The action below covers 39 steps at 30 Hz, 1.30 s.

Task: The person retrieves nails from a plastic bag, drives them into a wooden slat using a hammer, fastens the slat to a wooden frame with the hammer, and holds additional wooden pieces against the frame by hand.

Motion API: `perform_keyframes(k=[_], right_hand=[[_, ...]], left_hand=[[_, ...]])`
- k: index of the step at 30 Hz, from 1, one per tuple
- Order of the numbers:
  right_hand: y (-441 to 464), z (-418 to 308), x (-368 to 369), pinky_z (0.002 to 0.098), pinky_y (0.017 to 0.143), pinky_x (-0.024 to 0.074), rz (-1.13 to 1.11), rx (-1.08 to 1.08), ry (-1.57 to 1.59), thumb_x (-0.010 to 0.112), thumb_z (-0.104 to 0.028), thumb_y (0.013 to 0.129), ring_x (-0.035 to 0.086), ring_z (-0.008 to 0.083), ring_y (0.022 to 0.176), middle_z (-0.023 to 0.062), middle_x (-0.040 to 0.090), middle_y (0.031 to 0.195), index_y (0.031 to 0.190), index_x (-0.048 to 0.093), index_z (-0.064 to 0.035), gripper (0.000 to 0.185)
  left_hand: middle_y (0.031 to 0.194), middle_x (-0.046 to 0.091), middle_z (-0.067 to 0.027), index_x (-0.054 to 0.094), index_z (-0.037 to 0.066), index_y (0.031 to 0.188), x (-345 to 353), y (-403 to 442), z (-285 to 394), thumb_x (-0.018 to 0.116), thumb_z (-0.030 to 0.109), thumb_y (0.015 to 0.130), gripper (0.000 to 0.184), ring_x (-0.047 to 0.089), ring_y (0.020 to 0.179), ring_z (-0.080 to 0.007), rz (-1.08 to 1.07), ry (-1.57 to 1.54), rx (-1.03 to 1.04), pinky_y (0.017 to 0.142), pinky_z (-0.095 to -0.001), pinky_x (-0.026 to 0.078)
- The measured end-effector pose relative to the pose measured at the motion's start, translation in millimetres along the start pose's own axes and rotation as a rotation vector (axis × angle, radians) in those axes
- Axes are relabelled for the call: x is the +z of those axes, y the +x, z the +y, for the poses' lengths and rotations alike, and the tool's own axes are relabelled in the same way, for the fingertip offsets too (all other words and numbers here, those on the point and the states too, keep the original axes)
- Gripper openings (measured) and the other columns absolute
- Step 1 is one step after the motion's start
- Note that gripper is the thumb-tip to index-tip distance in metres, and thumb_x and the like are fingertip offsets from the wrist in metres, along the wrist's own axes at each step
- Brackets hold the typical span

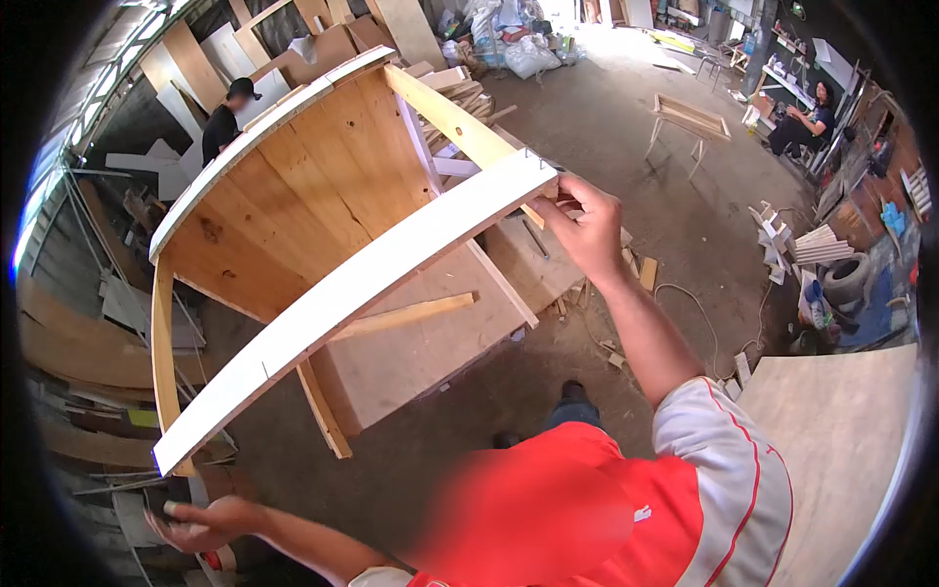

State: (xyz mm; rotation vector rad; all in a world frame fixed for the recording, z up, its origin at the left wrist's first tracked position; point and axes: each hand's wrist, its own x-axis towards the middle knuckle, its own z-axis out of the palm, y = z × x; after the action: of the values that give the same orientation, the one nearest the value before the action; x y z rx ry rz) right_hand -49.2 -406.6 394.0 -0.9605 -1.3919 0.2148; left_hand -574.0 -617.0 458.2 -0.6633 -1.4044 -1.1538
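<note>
My right hand [587, 227] grips the upper right end of a long white-faced wooden board [367, 284], thumb below and fingers behind the end. Thin nails stick up from this board near both ends. It lies across a wooden frame piece [460, 117] on the right and another frame piece [162, 342] on the left. Behind it is the curved, knotty plank panel [293, 166] of the same wooden structure. My left hand [207, 522] is just below the board's lower left end, apart from it, with the thumb stretched out and nothing visible in it.
A large wooden sheet [391, 367] lies under the structure, with a loose strip [406, 316] on it. One person [227, 117] is behind the structure, another [810, 122] sits far right. A small wooden stand [690, 117], wood scraps [626, 269] and a pale panel [831, 421] are around.
</note>
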Motion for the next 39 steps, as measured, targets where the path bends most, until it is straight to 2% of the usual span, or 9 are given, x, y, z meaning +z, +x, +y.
perform_keyframes(k=[2, 3, 4, 6, 8, 11, 19, 22, 39], right_hand=[[2.4, 4.1, 0.6, 0.0274, 0.063, 0.0552, -0.005, -0.036, -0.035, 0.082, -0.011, 0.085, 0.072, 0.0131, 0.074, 0.0092, 0.076, 0.084, 0.108, 0.073, 0.0003, 0.027], [4.2, 6.7, -0.4, 0.0281, 0.064, 0.0555, -0.011, -0.054, -0.041, 0.082, -0.011, 0.085, 0.072, 0.0139, 0.074, 0.0091, 0.076, 0.086, 0.108, 0.073, -0.0002, 0.028], [4.0, 8.9, -0.7, 0.0288, 0.065, 0.0559, -0.017, -0.070, -0.042, 0.082, -0.012, 0.084, 0.073, 0.0147, 0.075, 0.0090, 0.076, 0.087, 0.109, 0.073, -0.0007, 0.028], [3.7, 7.4, -4.0, 0.0311, 0.068, 0.0569, -0.043, -0.044, -0.067, 0.083, -0.014, 0.084, 0.073, 0.0170, 0.078, 0.0093, 0.076, 0.092, 0.111, 0.073, -0.0028, 0.032], [2.8, 9.2, -7.3, 0.0312, 0.069, 0.0570, -0.072, -0.019, -0.037, 0.083, -0.014, 0.084, 0.073, 0.0177, 0.078, 0.0094, 0.076, 0.092, 0.113, 0.073, -0.0037, 0.033], [5.0, 22.3, -11.3, 0.0317, 0.072, 0.0572, -0.107, -0.063, 0.044, 0.083, -0.014, 0.082, 0.073, 0.0195, 0.080, 0.0107, 0.076, 0.095, 0.119, 0.072, -0.0045, 0.039], [14.5, 40.8, -14.5, 0.0354, 0.073, 0.0572, -0.149, -0.231, 0.153, 0.085, -0.005, 0.076, 0.074, 0.0275, 0.087, 0.0169, 0.075, 0.100, 0.115, 0.073, 0.0018, 0.041], [15.3, 45.5, -13.5, 0.0369, 0.075, 0.0569, -0.170, -0.286, 0.138, 0.086, -0.007, 0.076, 0.074, 0.0296, 0.086, 0.0180, 0.075, 0.098, 0.112, 0.073, 0.0039, 0.040], [13.4, 46.0, -12.1, 0.0357, 0.079, 0.0575, -0.203, -0.255, 0.239, 0.089, -0.006, 0.074, 0.073, 0.0283, 0.092, 0.0173, 0.075, 0.103, 0.114, 0.073, 0.0030, 0.044]], left_hand=[[0.130, 0.062, -0.0204, 0.058, -0.005, 0.130, -0.6, -24.2, 61.7, 0.052, 0.039, 0.106, 0.051, 0.059, 0.124, -0.0370, -0.233, -0.529, 0.330, 0.103, -0.0511, 0.049], [0.131, 0.062, -0.0223, 0.058, -0.003, 0.130, -6.9, -28.5, 145.8, 0.063, 0.046, 0.099, 0.058, 0.057, 0.128, -0.0379, -0.542, -1.015, 0.068, 0.106, -0.0511, 0.047], [0.135, 0.062, -0.0221, 0.060, 0.000, 0.129, -11.1, -24.4, 199.4, 0.077, 0.049, 0.087, 0.067, 0.055, 0.132, -0.0388, -0.713, -0.968, 0.215, 0.109, -0.0527, 0.044], [0.137, 0.061, -0.0187, 0.063, 0.003, 0.127, -9.8, -18.8, 279.6, 0.085, 0.047, 0.076, 0.071, 0.053, 0.132, -0.0428, -0.952, -0.910, 0.489, 0.110, -0.0546, 0.042], [0.144, 0.057, -0.0166, 0.059, 0.009, 0.138, -2.5, -25.6, 336.5, 0.084, 0.053, 0.075, 0.080, 0.049, 0.138, -0.0370, -1.049, -0.846, 0.597, 0.115, -0.0521, 0.037], [0.140, 0.058, -0.0177, 0.056, 0.009, 0.139, 14.9, -40.6, 388.8, 0.074, 0.057, 0.085, 0.075, 0.053, 0.132, -0.0379, -1.076, -0.809, 0.690, 0.111, -0.0506, 0.040], [0.119, 0.069, -0.0158, 0.060, 0.007, 0.135, 29.5, -67.5, 424.7, 0.074, 0.052, 0.086, 0.068, 0.068, 0.109, -0.0342, -1.365, -0.602, 0.677, 0.094, -0.0451, 0.053], [0.116, 0.071, -0.0151, 0.065, 0.006, 0.129, 31.7, -70.3, 423.0, 0.076, 0.047, 0.086, 0.061, 0.069, 0.106, -0.0345, -1.297, -0.665, 0.662, 0.089, -0.0444, 0.054], [0.126, 0.069, -0.0165, 0.064, 0.001, 0.130, 25.6, -74.2, 425.1, 0.073, 0.042, 0.089, 0.059, 0.068, 0.111, -0.0342, -1.236, -0.644, 0.722, 0.097, -0.0459, 0.052]])
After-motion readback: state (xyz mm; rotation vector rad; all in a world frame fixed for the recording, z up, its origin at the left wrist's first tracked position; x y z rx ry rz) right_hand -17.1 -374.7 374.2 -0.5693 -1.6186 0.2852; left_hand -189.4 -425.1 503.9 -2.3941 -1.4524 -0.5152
